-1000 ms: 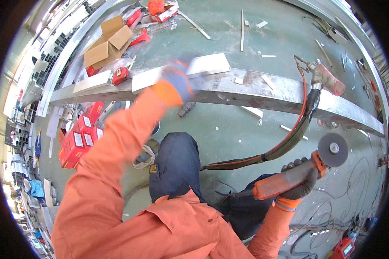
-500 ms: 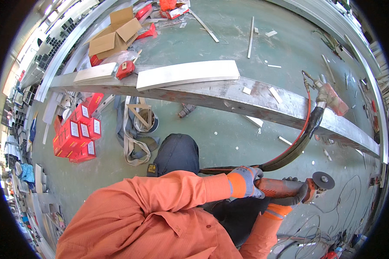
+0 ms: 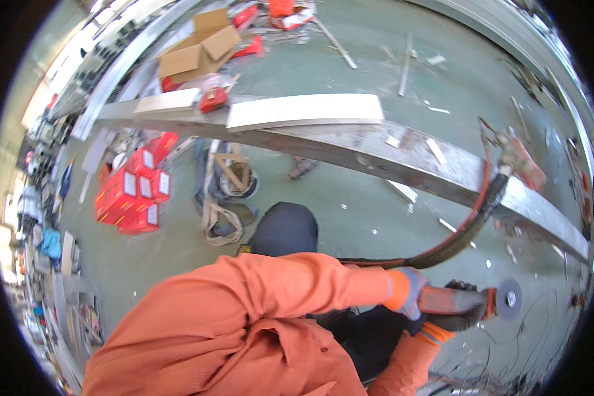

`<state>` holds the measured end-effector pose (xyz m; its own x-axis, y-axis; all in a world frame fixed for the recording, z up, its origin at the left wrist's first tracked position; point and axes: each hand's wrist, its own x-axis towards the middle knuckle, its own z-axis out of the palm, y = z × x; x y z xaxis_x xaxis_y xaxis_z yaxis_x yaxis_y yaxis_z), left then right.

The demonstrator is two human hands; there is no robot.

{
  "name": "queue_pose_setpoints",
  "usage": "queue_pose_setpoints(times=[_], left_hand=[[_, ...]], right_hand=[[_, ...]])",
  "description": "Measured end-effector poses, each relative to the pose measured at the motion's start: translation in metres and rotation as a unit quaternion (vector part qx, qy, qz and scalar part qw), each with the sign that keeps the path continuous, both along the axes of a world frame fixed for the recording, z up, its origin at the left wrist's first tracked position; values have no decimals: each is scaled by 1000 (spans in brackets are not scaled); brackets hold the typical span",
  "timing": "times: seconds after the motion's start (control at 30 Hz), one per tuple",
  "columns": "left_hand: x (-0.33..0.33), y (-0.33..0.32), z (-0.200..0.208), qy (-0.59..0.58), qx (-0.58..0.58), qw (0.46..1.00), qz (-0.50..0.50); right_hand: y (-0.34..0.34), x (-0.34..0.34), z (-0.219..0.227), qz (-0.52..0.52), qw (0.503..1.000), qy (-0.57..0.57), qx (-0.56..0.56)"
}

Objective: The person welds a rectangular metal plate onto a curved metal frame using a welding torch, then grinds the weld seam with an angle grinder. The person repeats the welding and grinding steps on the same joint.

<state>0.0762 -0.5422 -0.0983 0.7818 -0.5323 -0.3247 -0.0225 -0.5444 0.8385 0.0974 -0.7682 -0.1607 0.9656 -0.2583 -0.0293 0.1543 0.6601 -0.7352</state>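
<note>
My grey-and-orange-gloved left hand (image 3: 412, 294) and black-gloved right hand (image 3: 463, 320) both grip the orange cylindrical angle grinder (image 3: 450, 299), apart from the grey metal beam (image 3: 462, 165); best keep fingers behind its round grey disc (image 3: 509, 299).

A: Describe angle grinder (image 3: 445, 300), pls?
B: Dull red-orange, scuffed, approx. horiz., pointing R. Carries round gray disc (image 3: 510, 299) at far R end, w/ pale hub in ctr.
A: Facing?
B: Flat side up twd cam. Spinning or stopped, can't tell.
A: Held where?
B: At rear by L hand (image 3: 414, 294), nr. head by R hand (image 3: 465, 317).
</note>
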Motion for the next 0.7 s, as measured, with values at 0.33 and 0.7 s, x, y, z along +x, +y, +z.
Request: queue_pose_setpoints(times=[0.33,0.7], left_hand=[[-10,17,49,-314,118,941,47],[37,396,96,-145,458,837,263]], right_hand=[[-100,77,-74,258,949,178,42],[-300,101,-395,211,817,459,-277]])
